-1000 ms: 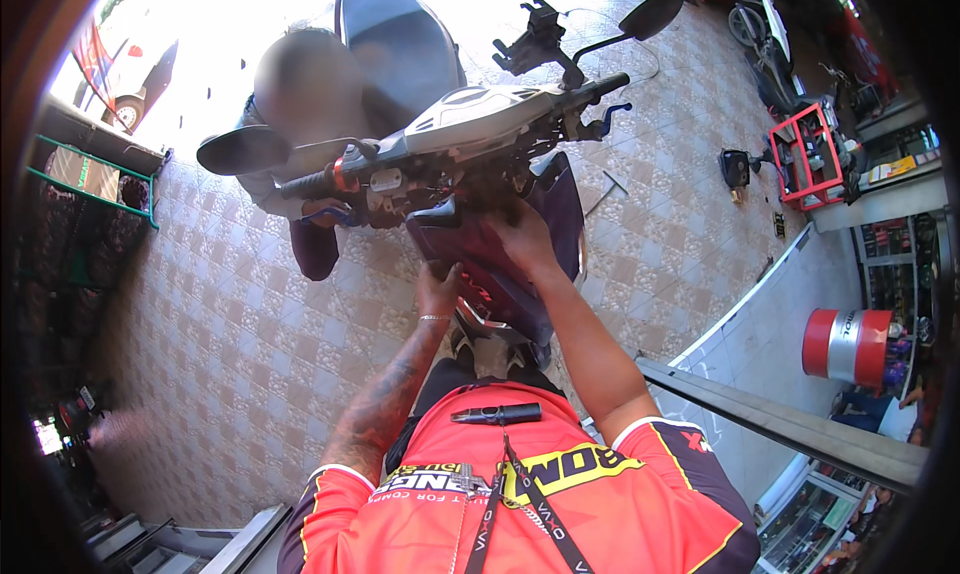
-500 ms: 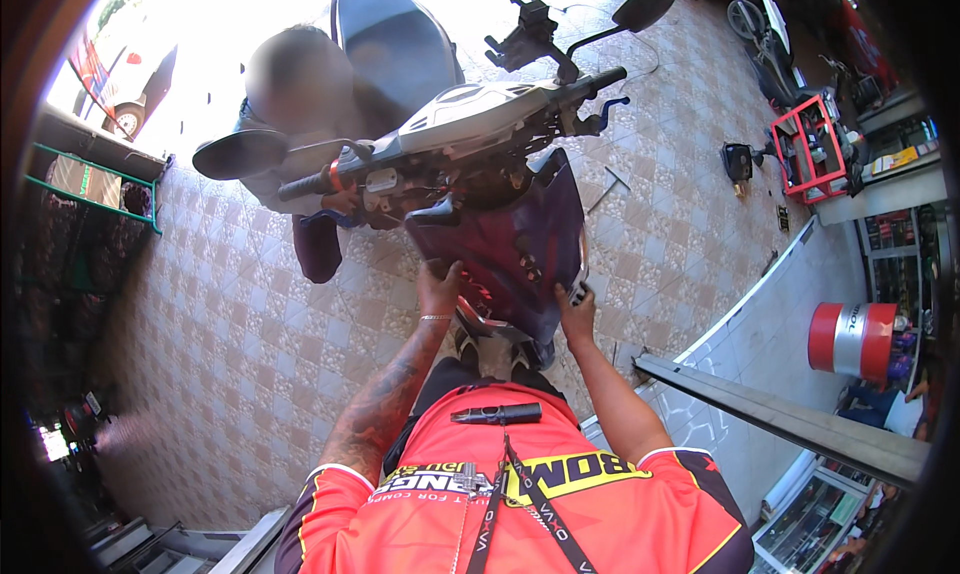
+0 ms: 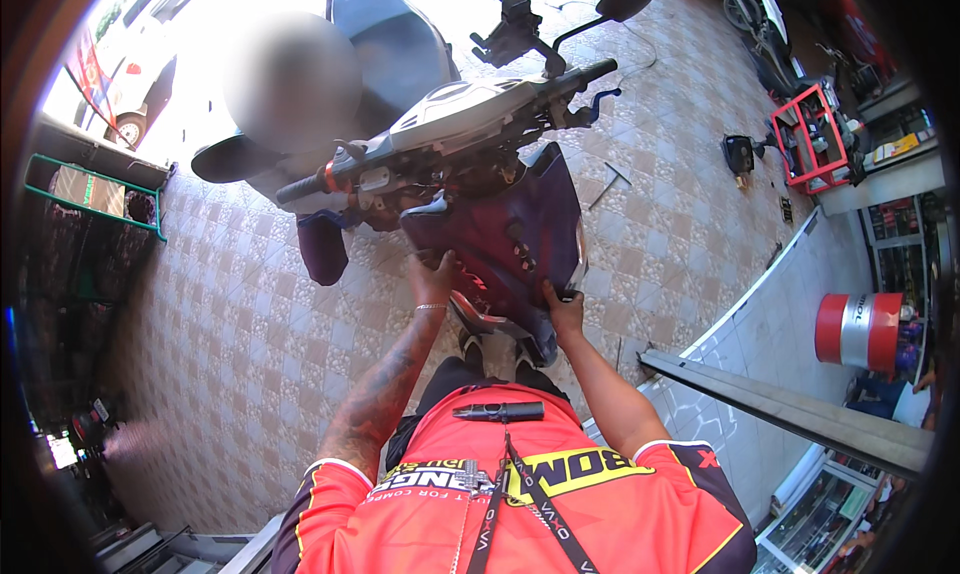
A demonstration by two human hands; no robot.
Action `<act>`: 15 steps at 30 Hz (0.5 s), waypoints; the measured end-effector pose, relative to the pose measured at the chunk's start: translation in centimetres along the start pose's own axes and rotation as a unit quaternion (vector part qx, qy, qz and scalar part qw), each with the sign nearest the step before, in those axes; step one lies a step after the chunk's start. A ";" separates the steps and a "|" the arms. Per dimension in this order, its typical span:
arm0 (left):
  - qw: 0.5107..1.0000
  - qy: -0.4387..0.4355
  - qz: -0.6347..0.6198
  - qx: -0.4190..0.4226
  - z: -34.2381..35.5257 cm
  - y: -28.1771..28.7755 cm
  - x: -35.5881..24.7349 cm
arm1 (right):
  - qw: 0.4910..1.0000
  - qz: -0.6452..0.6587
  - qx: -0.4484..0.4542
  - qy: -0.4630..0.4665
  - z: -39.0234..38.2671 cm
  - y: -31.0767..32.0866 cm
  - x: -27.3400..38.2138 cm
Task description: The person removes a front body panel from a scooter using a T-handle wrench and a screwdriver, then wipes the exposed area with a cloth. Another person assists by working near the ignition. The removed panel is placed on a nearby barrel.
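A dark purple front panel [image 3: 498, 236] of a scooter stands in front of me, below the handlebar [image 3: 455, 124]. My left hand [image 3: 433, 274] grips its left edge, fingers bent around it. On the opposite edge, lower down, my right hand [image 3: 564, 309] is closed with the thumb on the panel's face; its other fingers are partly hidden. Cables and bare parts show under the handlebar cover. Whether the panel is fastened to the scooter I cannot tell.
Another person [image 3: 290, 84] leans in at the scooter's left side, beside the seat [image 3: 400, 59]. A T-handle wrench [image 3: 610, 186] lies on the tiled floor to the right. Farther right are a red rack [image 3: 815, 139], a black part [image 3: 738, 154] and a red-and-white drum [image 3: 858, 331].
My right hand has shifted slightly left on the panel's edge, and my left hand slightly up and left. The panel has tilted a little. The other person's head has come closer.
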State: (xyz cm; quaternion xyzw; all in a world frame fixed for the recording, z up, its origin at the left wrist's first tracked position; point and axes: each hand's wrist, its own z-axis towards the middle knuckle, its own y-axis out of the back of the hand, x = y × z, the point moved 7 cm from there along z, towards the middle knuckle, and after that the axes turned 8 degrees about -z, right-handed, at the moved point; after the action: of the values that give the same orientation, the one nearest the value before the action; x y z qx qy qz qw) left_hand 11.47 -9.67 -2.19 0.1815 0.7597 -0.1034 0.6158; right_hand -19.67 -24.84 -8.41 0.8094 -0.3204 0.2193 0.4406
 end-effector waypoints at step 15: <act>0.998 -0.025 0.049 -0.019 -1.1 0.1 -2.1 | 0.983 -0.138 0.045 0.110 1.3 1.3 2.3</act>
State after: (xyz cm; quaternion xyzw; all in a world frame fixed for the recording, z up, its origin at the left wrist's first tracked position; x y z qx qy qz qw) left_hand 10.92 -9.53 0.12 0.2040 0.7363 -0.0633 0.6421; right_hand -18.91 -27.19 -6.88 0.8359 -0.1444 0.2582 0.4623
